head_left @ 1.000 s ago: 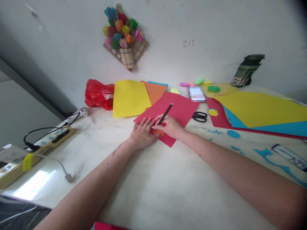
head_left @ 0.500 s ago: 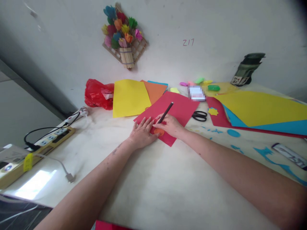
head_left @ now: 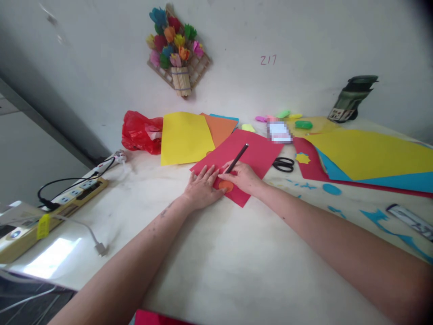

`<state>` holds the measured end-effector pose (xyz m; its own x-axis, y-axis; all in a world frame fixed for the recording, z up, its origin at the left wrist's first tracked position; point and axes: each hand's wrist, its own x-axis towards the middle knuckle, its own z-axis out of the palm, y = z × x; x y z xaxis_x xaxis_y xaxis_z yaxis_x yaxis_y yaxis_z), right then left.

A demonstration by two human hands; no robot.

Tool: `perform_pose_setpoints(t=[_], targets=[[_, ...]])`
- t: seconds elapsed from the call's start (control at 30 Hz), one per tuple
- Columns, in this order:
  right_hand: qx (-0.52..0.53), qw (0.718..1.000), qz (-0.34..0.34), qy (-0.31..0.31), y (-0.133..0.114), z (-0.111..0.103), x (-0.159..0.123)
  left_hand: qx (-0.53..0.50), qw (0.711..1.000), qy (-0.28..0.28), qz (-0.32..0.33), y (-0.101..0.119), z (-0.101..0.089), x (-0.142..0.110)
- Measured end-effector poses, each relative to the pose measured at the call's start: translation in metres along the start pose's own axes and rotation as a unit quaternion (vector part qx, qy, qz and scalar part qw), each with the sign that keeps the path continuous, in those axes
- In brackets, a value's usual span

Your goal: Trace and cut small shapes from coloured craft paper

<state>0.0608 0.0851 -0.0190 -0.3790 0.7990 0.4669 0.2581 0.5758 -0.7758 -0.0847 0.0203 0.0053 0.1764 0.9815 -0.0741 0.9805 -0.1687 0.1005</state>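
Note:
A red sheet of paper lies at an angle on the white table, and a small orange paper circle rests near its close corner. My left hand is spread flat over the sheet's left edge, its thumb at the circle's rim. In my right hand is a dark pencil, slanted with its upper end to the right. The fingers hide the lower end, which is beside the circle's upper edge. Black-handled scissors lie just right of the red sheet, their blades not in sight.
Yellow paper and a red plastic bag are at the back left. A phone, highlighters and a dark green bottle stand or lie behind. Blue scraps and a marker are right; a power strip is left.
The pencil has shifted slightly, and more of the orange circle shows beside my right hand. My left hand stays flat in place. The whole view has moved a little.

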Motion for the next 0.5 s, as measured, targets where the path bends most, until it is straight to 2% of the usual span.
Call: perform_pose_setpoints(t=[0.5], targets=[[-0.004,1.0,0.014,0.015,0.0008,-0.0006,-0.0001,0.008,1.0,0.012,0.005,-0.0026,0.0039,0.0017]])
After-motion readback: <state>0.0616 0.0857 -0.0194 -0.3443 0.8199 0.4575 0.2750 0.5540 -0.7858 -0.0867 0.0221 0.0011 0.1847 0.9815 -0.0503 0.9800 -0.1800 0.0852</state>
